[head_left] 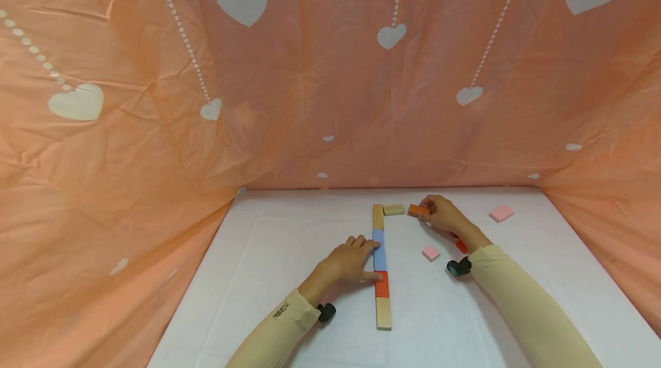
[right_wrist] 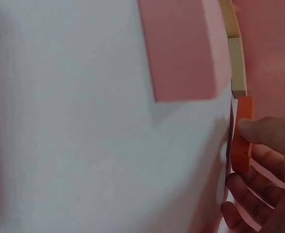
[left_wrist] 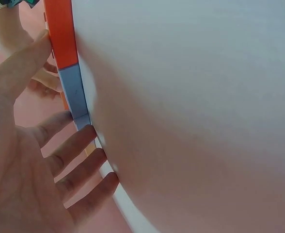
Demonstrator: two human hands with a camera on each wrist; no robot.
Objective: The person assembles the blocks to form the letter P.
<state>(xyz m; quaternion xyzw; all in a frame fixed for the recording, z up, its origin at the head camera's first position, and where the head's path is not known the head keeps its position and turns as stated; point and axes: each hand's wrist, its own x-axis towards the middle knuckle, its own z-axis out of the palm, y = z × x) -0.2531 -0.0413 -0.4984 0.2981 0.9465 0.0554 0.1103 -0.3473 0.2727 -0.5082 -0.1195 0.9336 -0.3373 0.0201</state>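
A column of flat blocks runs toward me in the head view: a tan block [head_left: 378, 217] at the far end, blue blocks [head_left: 379, 254], a red block [head_left: 382, 287] and another tan block [head_left: 384, 313]. My left hand [head_left: 347, 262] lies along its left side, fingers spread, the thumb touching the red block and the index fingertip on the blue. From the column's far end a pale wooden block [head_left: 394, 209] points right. Just beyond it, my right hand [head_left: 443, 214] pinches an orange block [right_wrist: 244, 131] between thumb and fingers, a small gap separating the two blocks.
A small pink block [head_left: 431, 252] lies right of the column, and a larger pink block [head_left: 501, 213] farther right. Under my right wrist a red block [head_left: 462, 246] is partly hidden. An orange cloth with white hearts [head_left: 241, 3] walls the table [head_left: 289, 213] at back and sides.
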